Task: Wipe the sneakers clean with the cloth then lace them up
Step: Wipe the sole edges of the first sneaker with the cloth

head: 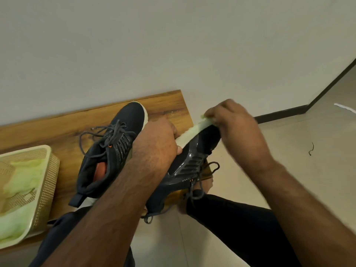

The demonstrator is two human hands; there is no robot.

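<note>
Held sneaker tipped on side over table edge, long axis toe-away, sole rim up. Left hand clamps midfoot. Right hand, nearer toe, presses cloth there. Second sneaker flat on table, left of it.

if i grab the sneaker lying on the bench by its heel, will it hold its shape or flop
The sneaker on the bench probably sags: its knit collar already looks slumped open. Its loose laces would likely dangle and snag. The pale sole rim suggests the base stays stiff.
</note>
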